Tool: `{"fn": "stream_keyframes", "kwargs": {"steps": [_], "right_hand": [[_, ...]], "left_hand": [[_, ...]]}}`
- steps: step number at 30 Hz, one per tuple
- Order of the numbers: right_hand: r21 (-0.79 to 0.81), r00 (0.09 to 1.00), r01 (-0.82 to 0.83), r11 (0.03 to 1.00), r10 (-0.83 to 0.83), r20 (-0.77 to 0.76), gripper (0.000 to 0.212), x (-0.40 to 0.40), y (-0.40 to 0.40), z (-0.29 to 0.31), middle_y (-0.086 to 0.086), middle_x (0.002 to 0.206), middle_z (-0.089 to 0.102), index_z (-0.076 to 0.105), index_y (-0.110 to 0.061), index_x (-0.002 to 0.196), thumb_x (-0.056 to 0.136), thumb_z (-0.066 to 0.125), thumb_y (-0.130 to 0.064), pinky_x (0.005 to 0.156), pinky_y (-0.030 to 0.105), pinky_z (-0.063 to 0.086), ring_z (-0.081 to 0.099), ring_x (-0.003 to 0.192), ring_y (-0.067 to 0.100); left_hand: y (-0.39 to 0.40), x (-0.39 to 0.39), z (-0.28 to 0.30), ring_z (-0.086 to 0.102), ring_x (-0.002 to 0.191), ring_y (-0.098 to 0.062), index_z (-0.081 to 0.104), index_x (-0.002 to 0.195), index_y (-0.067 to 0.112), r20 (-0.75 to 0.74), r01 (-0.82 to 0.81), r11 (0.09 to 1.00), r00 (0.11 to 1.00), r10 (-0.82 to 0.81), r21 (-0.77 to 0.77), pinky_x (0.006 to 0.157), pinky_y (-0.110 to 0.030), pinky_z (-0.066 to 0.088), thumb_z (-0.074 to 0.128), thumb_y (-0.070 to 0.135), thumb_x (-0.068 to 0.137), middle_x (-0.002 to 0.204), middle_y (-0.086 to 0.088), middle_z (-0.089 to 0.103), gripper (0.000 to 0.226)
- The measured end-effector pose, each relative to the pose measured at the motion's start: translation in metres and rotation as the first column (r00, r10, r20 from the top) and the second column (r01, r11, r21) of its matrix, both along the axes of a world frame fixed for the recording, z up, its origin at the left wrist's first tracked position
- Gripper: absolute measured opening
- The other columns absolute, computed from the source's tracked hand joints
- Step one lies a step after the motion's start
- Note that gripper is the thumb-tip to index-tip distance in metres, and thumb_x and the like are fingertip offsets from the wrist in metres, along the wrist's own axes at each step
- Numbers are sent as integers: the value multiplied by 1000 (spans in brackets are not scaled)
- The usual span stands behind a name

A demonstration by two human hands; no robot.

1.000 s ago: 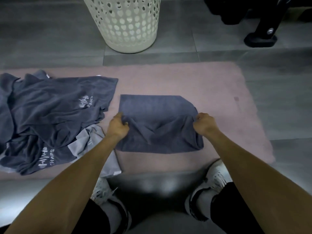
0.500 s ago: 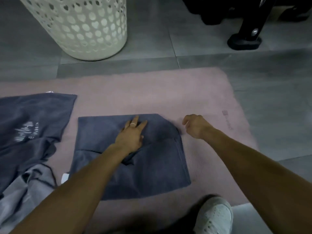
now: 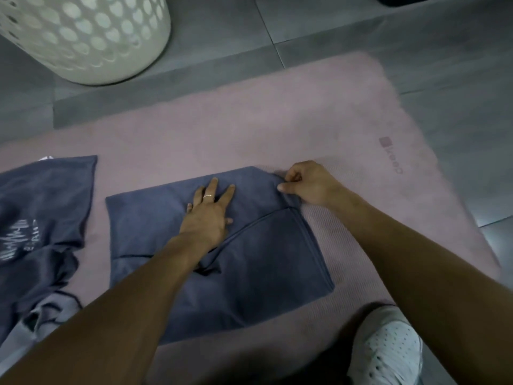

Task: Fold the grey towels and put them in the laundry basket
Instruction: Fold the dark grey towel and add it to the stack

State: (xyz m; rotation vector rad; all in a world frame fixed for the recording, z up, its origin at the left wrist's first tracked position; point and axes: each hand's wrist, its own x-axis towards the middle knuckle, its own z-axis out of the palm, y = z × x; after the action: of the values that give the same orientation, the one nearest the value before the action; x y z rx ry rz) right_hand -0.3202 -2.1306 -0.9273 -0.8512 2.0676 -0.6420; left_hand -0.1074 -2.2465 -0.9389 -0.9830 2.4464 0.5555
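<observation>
The left hand (image 3: 206, 215) presses flat, fingers straight, on the folded grey towel (image 3: 266, 262) on the pink mat (image 3: 249, 120); the right hand (image 3: 311, 184) pinches its far corner.

Laundry basket (image 3: 83, 37) cut off top-left; towel pile (image 3: 36, 232) cut by left edge.

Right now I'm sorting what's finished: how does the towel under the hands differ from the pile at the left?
The towel under the hands lies flat in a neat folded rectangle; the pile at the left is rumpled and overlapping. The pile shows white printed lettering; the towel shows none. The left hand presses the towel and the right hand pinches its corner; nothing touches the pile. Both lie on the pink mat.
</observation>
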Motion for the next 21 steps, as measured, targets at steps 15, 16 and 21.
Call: {"fn": "stream_keyframes", "kwargs": {"steps": [15,16,21], "right_hand": [[-94,756,474,875,-350,553,30,9,9,20,10,97,71,71,-9,98,86,52,10,80,26,55,66,90,20],[-124,786,425,897,-297,543,28,12,11,24,11,93,71,71,-7,101,89,51,8,75,25,56,66,82,19],[-248,954,115,962,-38,297,31,20,10,21,4,81,69,66,-10,115,87,64,3,56,19,53,63,56,8]], "left_hand": [[-5,-20,17,21,138,-33,28,148,28,17,-28,999,999,28,-40,101,-47,42,63,29,87,153,-8,16,70],[-7,-24,19,32,133,-34,35,143,25,-14,-11,996,1000,10,-87,98,-46,43,61,30,87,147,-9,25,62],[-21,-48,17,47,122,-30,40,142,25,-340,44,997,938,-62,-59,93,-43,48,60,25,90,141,-8,36,56]]}}
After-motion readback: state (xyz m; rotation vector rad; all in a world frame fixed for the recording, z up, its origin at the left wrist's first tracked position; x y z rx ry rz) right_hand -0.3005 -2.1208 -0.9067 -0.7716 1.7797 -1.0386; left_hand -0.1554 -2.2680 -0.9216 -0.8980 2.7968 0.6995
